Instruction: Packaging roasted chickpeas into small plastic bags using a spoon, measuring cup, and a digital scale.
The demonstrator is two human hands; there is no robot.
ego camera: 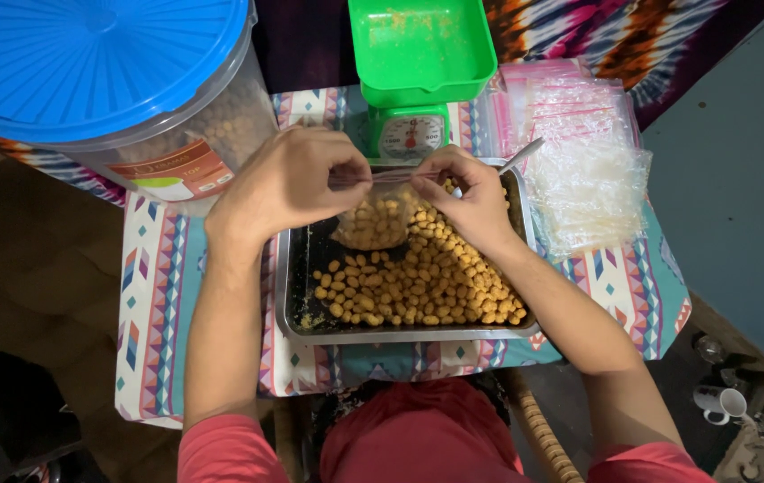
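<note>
Beneath both hands, covering the table: a patterned cloth (163, 295) with triangles in pink, blue and orange on white.

Beyond the left hand, to its left: a large clear plastic tub (176, 116) under a blue ribbed lid (87, 45), with brown pieces showing through its wall.

Directly below the hands: a rectangular metal tray (297, 309) holding a heap of golden-brown coated nuts (418, 282), piled thicker under the right hand.

Beyond the hands, between them: a green kitchen scale (411, 134) with a round dial, carrying a green square pan (422, 45).

Beyond and to the right of the right hand: a stack of empty clear zip bags (579, 152) with pink strips along their tops.

Between the hands, above the tray: a small clear bag (373, 222), filled with the same nuts and hanging from its top edge.

Left hand (288, 183): closed, fingertips pinching the left end of the bag's top strip.

Right hand (471, 201): closed, pinching the right end of that strip.

Behind the right hand: a metal spoon (518, 159), its handle slanting up over the tray's far rim.
</note>
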